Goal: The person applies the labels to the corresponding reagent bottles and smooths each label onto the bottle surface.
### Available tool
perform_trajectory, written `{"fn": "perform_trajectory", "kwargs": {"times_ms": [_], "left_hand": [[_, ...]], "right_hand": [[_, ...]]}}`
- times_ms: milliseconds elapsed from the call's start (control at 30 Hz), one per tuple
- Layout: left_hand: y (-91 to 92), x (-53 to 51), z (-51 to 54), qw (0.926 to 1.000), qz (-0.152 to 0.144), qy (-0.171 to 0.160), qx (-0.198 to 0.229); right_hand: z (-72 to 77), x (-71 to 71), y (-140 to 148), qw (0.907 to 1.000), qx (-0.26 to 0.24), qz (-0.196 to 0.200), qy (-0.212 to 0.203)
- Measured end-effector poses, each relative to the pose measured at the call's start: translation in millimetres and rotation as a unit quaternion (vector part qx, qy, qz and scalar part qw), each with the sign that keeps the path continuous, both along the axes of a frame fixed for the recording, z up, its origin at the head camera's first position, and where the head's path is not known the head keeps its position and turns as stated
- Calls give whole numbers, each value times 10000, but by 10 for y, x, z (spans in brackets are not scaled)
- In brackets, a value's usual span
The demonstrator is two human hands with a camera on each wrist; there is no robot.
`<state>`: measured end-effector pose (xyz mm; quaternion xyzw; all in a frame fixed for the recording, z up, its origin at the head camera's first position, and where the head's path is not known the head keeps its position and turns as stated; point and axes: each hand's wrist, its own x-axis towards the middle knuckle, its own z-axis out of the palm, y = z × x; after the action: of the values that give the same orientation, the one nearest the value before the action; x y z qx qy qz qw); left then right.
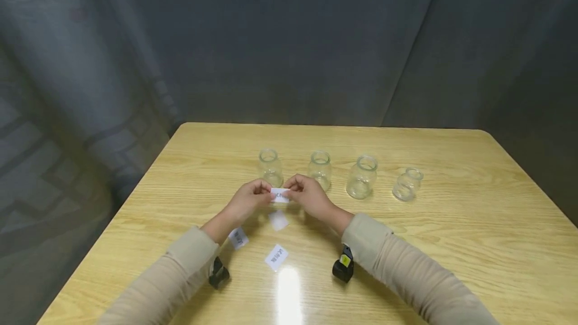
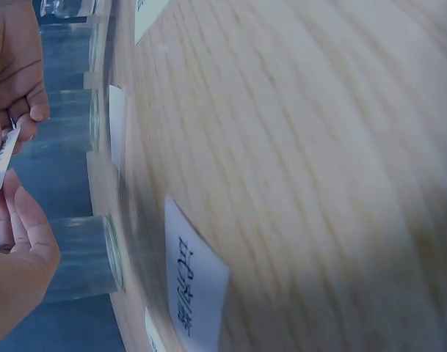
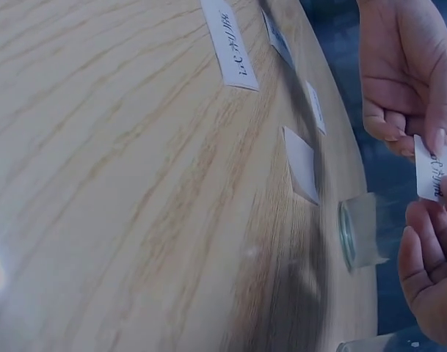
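Between both hands, above the table, is a small white label (image 1: 280,194) with dark printed characters. My left hand (image 1: 249,200) pinches its left end between thumb and fingers, and my right hand (image 1: 311,198) pinches the right end. The right wrist view shows the held label (image 3: 433,170) with a thumb on each end. Below the hands lies a blank-looking white label (image 1: 278,220). Two printed labels, one by the left wrist (image 1: 238,238) and another nearer the front (image 1: 276,257), lie flat. One more label (image 3: 316,107) shows in the right wrist view.
Several lidless glass jars stand in a row beyond the hands: a left jar (image 1: 269,169), one partly behind the right hand (image 1: 320,167), a larger jar (image 1: 361,178) and a small one (image 1: 407,185) at right. A grey curtain (image 1: 289,44) hangs behind the wooden table (image 1: 474,224).
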<state>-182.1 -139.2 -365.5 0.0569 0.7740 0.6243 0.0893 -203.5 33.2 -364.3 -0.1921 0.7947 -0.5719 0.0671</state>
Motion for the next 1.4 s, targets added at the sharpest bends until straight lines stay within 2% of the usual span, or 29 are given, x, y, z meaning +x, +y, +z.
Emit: {"fn": "perform_trajectory", "kwargs": {"times_ms": [400,600,833,900,1067,1100,1233,1400], "left_hand": [[31,-55,-38,9973,690,-65,262],[35,-92,-60,9952,955,-113,158],[49,-139,-89,9893,1443,-197,110],[59,-143,-87,9875,1556,-223,93],[73,-160,-76,9846,1716,-344,11],[75,-165,-74,9840,1743,-367,9],[76,-192,-77,9810,1884,-435,-136],[88,-210,-71,9799,1929,-454,-226]], "right_hand": [[-46,-60,-103,9977,-416,-461,-259],[-57,-93,-161,9955,-339,-840,-285],[-96,-160,-227,9930,-576,-976,-343],[-64,-140,-237,9922,-620,-1015,-364],[-86,-180,-262,9909,-480,-1194,-392],[-135,-221,-268,9908,-451,-1224,-372],[-148,-248,-294,9908,-273,-1299,-249],[-145,-259,-311,9896,-113,-1408,-258]]}}
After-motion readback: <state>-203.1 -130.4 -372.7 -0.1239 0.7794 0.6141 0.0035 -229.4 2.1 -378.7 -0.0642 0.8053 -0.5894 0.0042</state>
